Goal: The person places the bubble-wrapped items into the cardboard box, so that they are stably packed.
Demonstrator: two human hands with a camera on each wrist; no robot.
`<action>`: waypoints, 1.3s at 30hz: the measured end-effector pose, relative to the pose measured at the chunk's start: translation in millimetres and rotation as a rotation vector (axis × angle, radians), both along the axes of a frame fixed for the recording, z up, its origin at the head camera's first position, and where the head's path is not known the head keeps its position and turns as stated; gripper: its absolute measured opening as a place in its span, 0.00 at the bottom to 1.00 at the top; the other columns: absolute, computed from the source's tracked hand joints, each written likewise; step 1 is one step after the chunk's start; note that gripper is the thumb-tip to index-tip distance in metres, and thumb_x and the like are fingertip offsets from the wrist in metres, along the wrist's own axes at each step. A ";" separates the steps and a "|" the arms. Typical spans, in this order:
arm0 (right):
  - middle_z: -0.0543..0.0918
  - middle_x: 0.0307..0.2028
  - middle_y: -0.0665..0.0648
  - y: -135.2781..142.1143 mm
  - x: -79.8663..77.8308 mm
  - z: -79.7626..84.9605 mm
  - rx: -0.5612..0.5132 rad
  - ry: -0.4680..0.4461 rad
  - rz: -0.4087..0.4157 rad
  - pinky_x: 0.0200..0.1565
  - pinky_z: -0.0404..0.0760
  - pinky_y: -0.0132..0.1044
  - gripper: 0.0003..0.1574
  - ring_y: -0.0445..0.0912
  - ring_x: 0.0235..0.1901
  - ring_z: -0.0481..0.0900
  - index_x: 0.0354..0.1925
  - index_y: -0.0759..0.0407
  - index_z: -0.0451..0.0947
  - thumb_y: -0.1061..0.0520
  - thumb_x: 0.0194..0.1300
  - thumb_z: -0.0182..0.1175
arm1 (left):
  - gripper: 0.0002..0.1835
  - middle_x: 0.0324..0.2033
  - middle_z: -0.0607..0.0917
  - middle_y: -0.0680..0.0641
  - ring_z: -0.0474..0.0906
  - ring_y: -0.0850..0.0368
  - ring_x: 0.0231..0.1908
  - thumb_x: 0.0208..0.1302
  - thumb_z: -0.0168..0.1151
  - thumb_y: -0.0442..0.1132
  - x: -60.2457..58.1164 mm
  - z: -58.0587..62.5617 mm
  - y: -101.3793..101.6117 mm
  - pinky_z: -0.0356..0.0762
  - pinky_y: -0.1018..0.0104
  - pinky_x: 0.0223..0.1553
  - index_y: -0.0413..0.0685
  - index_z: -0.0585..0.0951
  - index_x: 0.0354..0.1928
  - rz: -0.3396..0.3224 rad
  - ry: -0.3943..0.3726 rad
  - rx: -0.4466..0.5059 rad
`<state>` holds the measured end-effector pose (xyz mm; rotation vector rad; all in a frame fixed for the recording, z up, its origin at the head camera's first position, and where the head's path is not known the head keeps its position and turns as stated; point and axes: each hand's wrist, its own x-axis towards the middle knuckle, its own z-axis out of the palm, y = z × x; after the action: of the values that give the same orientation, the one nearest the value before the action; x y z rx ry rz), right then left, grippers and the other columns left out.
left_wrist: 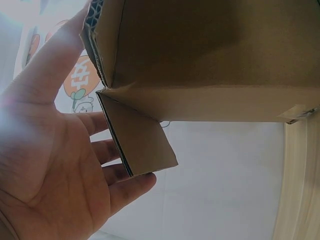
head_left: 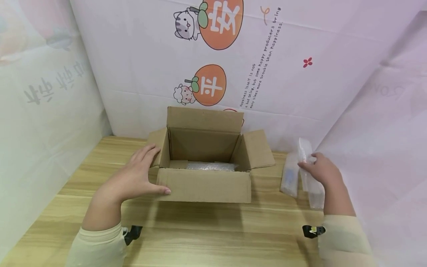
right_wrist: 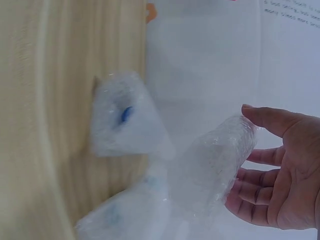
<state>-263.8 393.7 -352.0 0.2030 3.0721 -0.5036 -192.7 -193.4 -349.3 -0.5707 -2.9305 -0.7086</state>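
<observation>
An open cardboard box stands on the wooden table with its flaps spread. My left hand rests at its left side, fingers behind the left flap and thumb along the front flap. Inside the box lies a bubble-wrapped package. To the right, my right hand pinches a clear bubble-wrapped package between thumb and fingers, tilted up off the table. Beside it lies another bubble-wrapped package with something blue showing inside. The wrapping hides what each package contains.
One more bubble-wrapped package lies under my right hand near the right wall. A white printed cloth hangs behind the box, with pale sheets on both sides. The wooden table extends in front of the box.
</observation>
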 end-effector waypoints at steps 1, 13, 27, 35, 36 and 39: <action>0.67 0.61 0.82 -1.4 0.0 2.8 0.002 0.009 0.005 0.50 0.72 0.66 0.63 0.74 0.57 0.69 0.71 0.76 0.49 0.26 0.65 0.50 | 0.71 0.76 0.51 0.42 0.46 0.36 0.74 0.34 0.69 0.79 -0.2 -0.1 0.1 0.55 0.32 0.68 0.47 0.51 0.77 -0.001 0.001 -0.003; 0.65 0.64 0.78 -28.2 -3.9 40.8 -0.043 0.065 0.063 0.52 0.70 0.68 0.64 0.73 0.59 0.67 0.75 0.66 0.46 0.23 0.63 0.50 | 0.72 0.76 0.51 0.42 0.46 0.36 0.74 0.34 0.69 0.78 -0.1 -0.4 -0.6 0.54 0.33 0.68 0.47 0.51 0.77 0.001 -0.002 0.011; 0.68 0.63 0.74 -69.6 -5.8 86.1 -0.057 0.139 0.179 0.54 0.70 0.66 0.63 0.69 0.60 0.69 0.76 0.60 0.49 0.23 0.60 0.54 | 0.71 0.76 0.51 0.42 0.46 0.36 0.74 0.35 0.69 0.78 -0.9 -1.4 -0.6 0.54 0.33 0.68 0.47 0.51 0.77 -0.001 0.004 0.005; 0.70 0.62 0.71 -96.4 -6.6 110.3 -0.032 0.163 0.239 0.53 0.72 0.64 0.59 0.66 0.61 0.69 0.76 0.58 0.51 0.27 0.62 0.56 | 0.71 0.76 0.51 0.42 0.46 0.36 0.74 0.34 0.70 0.78 -1.7 -1.2 -1.6 0.53 0.33 0.69 0.48 0.51 0.77 -0.001 0.004 0.003; 0.70 0.62 0.70 -100.0 -6.9 112.9 -0.036 0.166 0.247 0.53 0.72 0.63 0.58 0.65 0.61 0.69 0.75 0.58 0.52 0.28 0.62 0.57 | 0.71 0.76 0.51 0.42 0.46 0.36 0.74 0.35 0.70 0.78 -1.8 -1.1 -1.7 0.53 0.33 0.69 0.48 0.51 0.77 -0.002 0.003 0.002; 0.70 0.62 0.69 -111.8 -7.7 120.3 -0.041 0.178 0.278 0.53 0.73 0.63 0.56 0.64 0.60 0.70 0.75 0.57 0.53 0.29 0.63 0.58 | 0.71 0.76 0.51 0.42 0.46 0.36 0.74 0.35 0.70 0.78 -2.0 -1.3 -1.8 0.53 0.33 0.69 0.49 0.51 0.77 -0.001 0.000 0.004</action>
<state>-271.5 281.9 -231.7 -0.2818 3.1791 -0.5975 -194.6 -195.2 -350.6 -0.5726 -2.9284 -0.7141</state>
